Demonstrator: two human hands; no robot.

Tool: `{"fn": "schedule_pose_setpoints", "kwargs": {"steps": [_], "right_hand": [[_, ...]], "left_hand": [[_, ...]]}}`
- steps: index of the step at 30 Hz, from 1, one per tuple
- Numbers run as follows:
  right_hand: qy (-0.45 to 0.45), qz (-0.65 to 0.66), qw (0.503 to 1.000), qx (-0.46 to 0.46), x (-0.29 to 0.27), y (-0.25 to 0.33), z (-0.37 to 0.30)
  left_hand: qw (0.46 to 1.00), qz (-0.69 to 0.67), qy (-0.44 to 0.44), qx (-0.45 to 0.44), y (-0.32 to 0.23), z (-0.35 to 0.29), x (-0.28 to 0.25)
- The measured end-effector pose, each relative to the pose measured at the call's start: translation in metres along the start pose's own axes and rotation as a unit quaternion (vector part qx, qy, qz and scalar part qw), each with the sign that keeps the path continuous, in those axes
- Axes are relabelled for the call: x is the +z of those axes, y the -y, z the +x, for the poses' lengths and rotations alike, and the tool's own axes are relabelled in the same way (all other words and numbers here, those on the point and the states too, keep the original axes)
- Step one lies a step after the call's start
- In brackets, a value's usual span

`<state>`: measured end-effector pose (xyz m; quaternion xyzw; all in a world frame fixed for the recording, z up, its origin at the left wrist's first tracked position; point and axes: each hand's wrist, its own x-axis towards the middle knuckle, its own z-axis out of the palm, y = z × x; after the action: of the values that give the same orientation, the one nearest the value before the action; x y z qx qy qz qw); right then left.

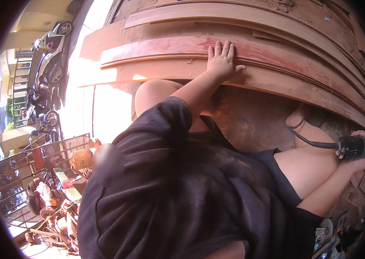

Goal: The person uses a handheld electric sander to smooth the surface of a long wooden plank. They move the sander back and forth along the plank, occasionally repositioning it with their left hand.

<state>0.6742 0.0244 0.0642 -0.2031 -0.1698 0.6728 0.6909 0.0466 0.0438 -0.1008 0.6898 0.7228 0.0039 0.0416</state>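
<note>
A long reddish wooden board (pixel 156 47) lies across several others in front of me. My left hand (pixel 222 60) rests flat on it, fingers stretched out and thumb apart, holding nothing. At the far right, my right hand (pixel 364 160) is wrapped round a corded power tool (pixel 355 147) with a green and black body. Its black cord (pixel 305 140) loops over my leg near the foot. The tool's working end lies near the dark rim of the view, close to the right ends of the boards, so I cannot tell whether it touches wood.
More long boards (pixel 182 14) lie beyond. Wood scraps (pixel 361 190) and loose tools (pixel 329 231) lie at lower right. Motorbikes (pixel 53 64) stand at far left; a metal fence (pixel 14 172) and heaped clutter (pixel 57 207) are at lower left.
</note>
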Motion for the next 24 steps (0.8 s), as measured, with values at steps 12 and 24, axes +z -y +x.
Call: {"fn": "schedule_pose_setpoints", "kwargs": {"steps": [12,24], "right_hand": [[-0.230,-0.024,0.970,-0.070,0.112,-0.084,0.006],[-0.237,-0.041,0.966,-0.089,0.102,-0.063,0.005]], "left_hand": [[0.986,0.011,0.142,0.091,-0.092,0.118,-0.034],[0.985,0.023,0.111,0.127,-0.218,0.146,-0.004]]}}
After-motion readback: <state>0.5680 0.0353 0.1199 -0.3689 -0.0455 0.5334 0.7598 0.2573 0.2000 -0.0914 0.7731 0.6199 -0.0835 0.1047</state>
